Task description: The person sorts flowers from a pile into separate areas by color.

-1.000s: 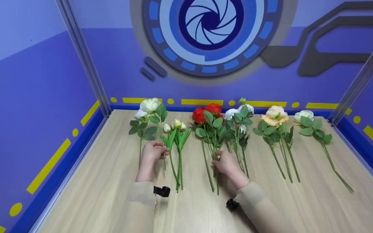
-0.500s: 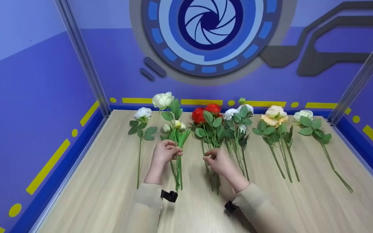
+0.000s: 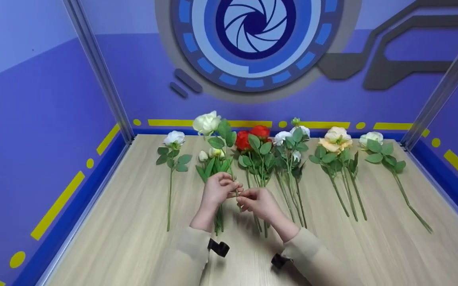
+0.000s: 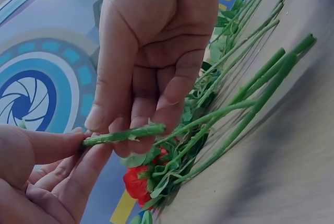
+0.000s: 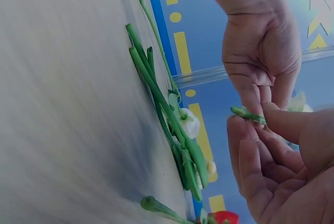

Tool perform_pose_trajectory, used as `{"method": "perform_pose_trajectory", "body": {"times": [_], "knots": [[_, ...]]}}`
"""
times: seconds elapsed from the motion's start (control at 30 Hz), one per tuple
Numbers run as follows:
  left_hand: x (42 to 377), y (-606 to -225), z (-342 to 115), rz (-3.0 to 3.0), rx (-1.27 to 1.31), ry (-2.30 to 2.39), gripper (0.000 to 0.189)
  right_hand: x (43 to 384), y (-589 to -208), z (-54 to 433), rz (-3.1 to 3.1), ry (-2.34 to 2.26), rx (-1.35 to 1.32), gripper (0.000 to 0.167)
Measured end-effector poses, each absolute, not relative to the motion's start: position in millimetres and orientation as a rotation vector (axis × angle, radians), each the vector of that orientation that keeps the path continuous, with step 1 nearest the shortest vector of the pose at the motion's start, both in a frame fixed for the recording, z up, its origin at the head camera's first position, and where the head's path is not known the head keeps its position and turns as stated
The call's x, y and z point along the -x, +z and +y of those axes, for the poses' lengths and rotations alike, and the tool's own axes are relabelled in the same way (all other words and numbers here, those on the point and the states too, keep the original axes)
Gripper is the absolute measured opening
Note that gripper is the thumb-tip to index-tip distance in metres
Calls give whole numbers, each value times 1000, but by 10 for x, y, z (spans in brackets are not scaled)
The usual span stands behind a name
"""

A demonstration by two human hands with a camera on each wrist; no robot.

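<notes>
A cream-white rose (image 3: pixel 207 122) stands raised over the tulips, its bloom up and its stem running down between both hands. My left hand (image 3: pixel 218 192) pinches the stem with thumb and fingertips. Just below and to the right, my right hand (image 3: pixel 261 202) also pinches it, thumb against fingers. The lower end of the stem (image 4: pixel 125 135) sticks out past the fingers in the left wrist view. In the right wrist view the stem end (image 5: pixel 240 112) points out from between the fingertips. Behind the left hand lie pale tulips (image 3: pixel 216 153), partly hidden.
A single white rose (image 3: pixel 174 139) lies at left. Rightward lie red roses (image 3: pixel 252 137), white flowers (image 3: pixel 290 137), peach flowers (image 3: pixel 335 140) and a pale rose (image 3: pixel 371 140), stems toward me. Walls with metal posts (image 3: pixel 101 71) border the wooden table (image 3: pixel 117 238).
My left hand has lifted the cream-white rose from beside the other white rose and carried it right. My right hand has moved left from the red roses' stems to the held stem.
</notes>
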State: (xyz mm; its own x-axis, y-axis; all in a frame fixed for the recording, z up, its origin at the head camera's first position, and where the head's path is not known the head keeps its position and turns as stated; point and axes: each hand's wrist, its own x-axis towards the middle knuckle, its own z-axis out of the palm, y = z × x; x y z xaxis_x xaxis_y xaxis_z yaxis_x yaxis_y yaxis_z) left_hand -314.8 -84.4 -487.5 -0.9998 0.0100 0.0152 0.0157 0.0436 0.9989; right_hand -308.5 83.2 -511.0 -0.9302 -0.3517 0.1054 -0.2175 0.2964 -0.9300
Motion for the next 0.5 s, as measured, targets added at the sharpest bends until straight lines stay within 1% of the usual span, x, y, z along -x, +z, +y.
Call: {"method": "perform_pose_trajectory", "body": {"times": [0.17,0.3,0.5], "knots": [[3128,-4907,-793,-2274,31,-2128,20,3058,-5105,830,2497,-1691,549,11],[3107,-4898,-779,-2323,70,-2075,24,3043,-5071,855,2578,-1608,575,11],[3118,-4826,-874,-2397,138,-2024,26,3110,-4980,989,2602,-1632,570,10]]}}
